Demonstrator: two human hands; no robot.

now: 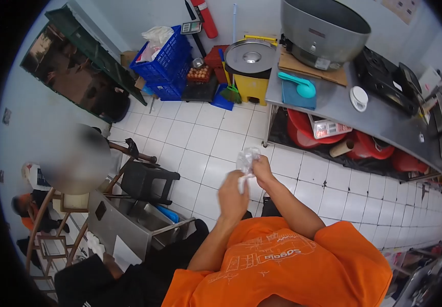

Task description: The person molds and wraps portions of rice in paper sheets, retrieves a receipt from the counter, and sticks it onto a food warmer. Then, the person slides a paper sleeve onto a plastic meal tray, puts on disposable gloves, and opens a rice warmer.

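Observation:
A crumpled clear plastic bag [247, 157] is held up in front of my orange shirt, above the tiled floor. My right hand [262, 169] is closed around the bag's right side. On the lower left side, my left hand [234, 194] pinches the plastic with its fingertips; it is slightly smeared by motion. Both hands are close together, with the bag bunched between and above them. Whether anything is inside the bag, I cannot tell.
A steel table [333, 97] at the right bears a large grey pot [323, 41], a turquoise ladle [303, 86] and a white scale [358, 98]. Blue crates [162, 66] and a yellow bin [251, 87] line the back. A black stool [147, 179] and a seated person in black are at the left.

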